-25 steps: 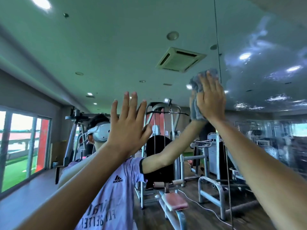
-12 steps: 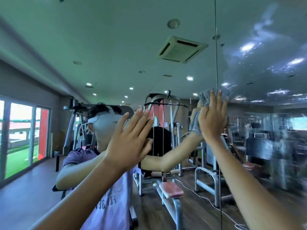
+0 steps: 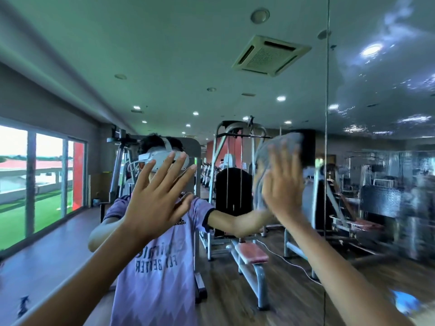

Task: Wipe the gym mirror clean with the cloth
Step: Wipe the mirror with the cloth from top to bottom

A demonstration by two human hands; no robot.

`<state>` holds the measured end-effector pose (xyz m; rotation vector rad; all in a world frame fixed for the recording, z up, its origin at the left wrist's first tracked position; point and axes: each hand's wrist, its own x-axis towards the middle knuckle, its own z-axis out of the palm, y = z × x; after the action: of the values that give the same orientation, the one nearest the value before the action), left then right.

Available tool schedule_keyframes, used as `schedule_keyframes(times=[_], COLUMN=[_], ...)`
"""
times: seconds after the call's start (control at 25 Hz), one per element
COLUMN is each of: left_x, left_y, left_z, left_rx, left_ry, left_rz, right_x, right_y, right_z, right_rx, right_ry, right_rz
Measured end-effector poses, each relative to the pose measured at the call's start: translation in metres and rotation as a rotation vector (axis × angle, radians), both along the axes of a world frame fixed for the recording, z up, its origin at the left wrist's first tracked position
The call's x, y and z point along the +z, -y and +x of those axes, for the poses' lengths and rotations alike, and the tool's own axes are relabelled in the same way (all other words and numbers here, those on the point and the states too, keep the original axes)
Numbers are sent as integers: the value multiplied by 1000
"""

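Now the right hand point(image 3: 282, 184), fingers straight, presses the cloth point(image 3: 277, 143) flat on the mirror point(image 3: 164, 55), lower than a second ago: a downward stroke is under way. Streaks remain right of this hand, beyond the seam point(image 3: 326, 114). The left hand point(image 3: 155, 198) is spread and holds nothing.

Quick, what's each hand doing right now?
Left hand: open, fingers spread, holding nothing.
Right hand: open, flat fingers pressing the grey cloth against the mirror.

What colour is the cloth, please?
The cloth is grey, best seen in the head view.
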<state>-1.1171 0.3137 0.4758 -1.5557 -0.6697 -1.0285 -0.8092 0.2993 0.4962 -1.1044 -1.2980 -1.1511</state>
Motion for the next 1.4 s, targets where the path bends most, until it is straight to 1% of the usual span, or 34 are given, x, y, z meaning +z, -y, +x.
schedule_keyframes(times=[0.04,0.08,0.12,0.16,0.2,0.24,0.28,0.32,0.36,0.4,0.48,0.52,0.56,0.6,0.64,0.72,0.76,0.8,0.84,0.88,0.96,1.0,1.04,1.08,1.12,1.2,1.24,1.28,1.32,1.36,1.4], left_x=[-4,-8,-12,-15,-17,-17,-17,-17,-17,-18,-19,-19,-20,-21,-22,-24,-24,-26,-27,-28,-32,-35,-38,-42,-45,-48,-50,-52,-53,-55,-57], left_y=[0,1,3,5,6,6,7,7,6,6,6,7,8,10,11,14,15,15,15,15,16,17,18,20,22,24,24,24,23,23,23], left_z=[-5,-13,-22,-31,-41,-50,-58,-64,-72,-78,-97,-112,-126,-143,-157,-180,-187,-194,-201,-208,-229,-242,-255,-267,-280,-298,-303,-306,-310,-315,-322], left_rx=[-13,-23,-29,-29,-21,-6,10,23,33,36,41,49,56,62,60,39,30,28,33,44,66,72,76,84,94,103,107,105,101,100,105], left_ry=[16,32,44,47,42,37,35,37,40,44,61,75,85,92,104,143,155,156,151,149,180,214,245,267,280,294,295,295,297,305,323], left_rz=[-5,-10,-15,-20,-22,-18,-13,-11,-16,-24,-32,-36,-39,-42,-46,-56,-63,-69,-67,-64,-58,-60,-62,-63,-66,-79,-84,-83,-72,-59,-49], right_x=[-17,-19,-13,-6,4,13,18,18,11,-5,-32,-31,-22,-10,7,37,41,37,28,12,-12,-9,3,16,31,51,50,41,28,10,-11], right_y=[1,6,5,1,0,0,-1,0,0,-2,-1,3,4,2,-1,-3,-3,-3,-3,-5,-6,-4,-4,-6,-7,-3,-1,-1,-2,-3,-5], right_z=[7,23,36,41,35,19,-13,-50,-87,-110,-127,-119,-107,-102,-101,-130,-162,-198,-228,-250,-260,-254,-247,-244,-248,-272,-297,-324,-350,-369,-378], right_rx=[-23,-44,-44,-59,-45,-7,41,65,60,37,21,20,-7,-44,-43,58,96,106,96,88,55,35,36,42,56,64,92,116,141,150,138], right_ry=[387,645,689,550,222,-177,-453,-551,-483,-250,424,688,809,770,576,-86,-299,-351,-213,76,778,1004,1073,984,763,173,-28,-117,-79,73,310], right_rz=[-16,-28,-39,-30,-11,36,57,73,61,44,13,-14,-22,-18,-1,64,96,110,97,78,44,28,15,17,42,92,99,90,63,49,25])
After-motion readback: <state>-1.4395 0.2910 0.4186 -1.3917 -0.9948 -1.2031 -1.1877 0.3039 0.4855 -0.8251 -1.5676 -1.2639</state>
